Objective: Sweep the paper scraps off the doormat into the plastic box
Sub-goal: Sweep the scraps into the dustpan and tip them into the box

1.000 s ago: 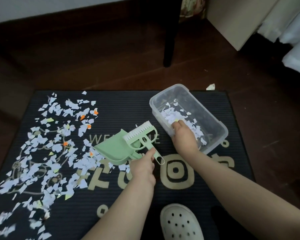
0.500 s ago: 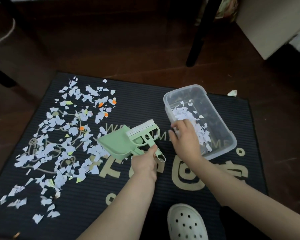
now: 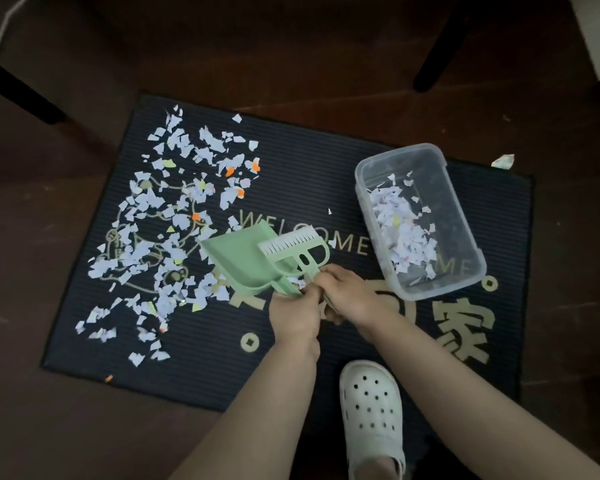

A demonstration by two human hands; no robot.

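right hand (image 3: 350, 295) off plastic box (image 3: 401, 149), gripping brush (image 3: 289, 242)

- A dim, low-light scene is recorded; the floor (image 3: 84, 427) far from the fingers (image 3: 333, 277) is lost in near-black shadow.
- The pale paper scraps (image 3: 174, 237) left of the fingers and the green dustpan (image 3: 239, 258) just above them are picked out brightest.
- Slight blur is seen at the fingers, around the brush (image 3: 291, 242) handle.
- A faint sheen is caught on the plastic box (image 3: 399, 150) rim, upper right of the fingers.
- The doormat (image 3: 326, 168) edges, well away from the fingers, are skewed by the wide lens.
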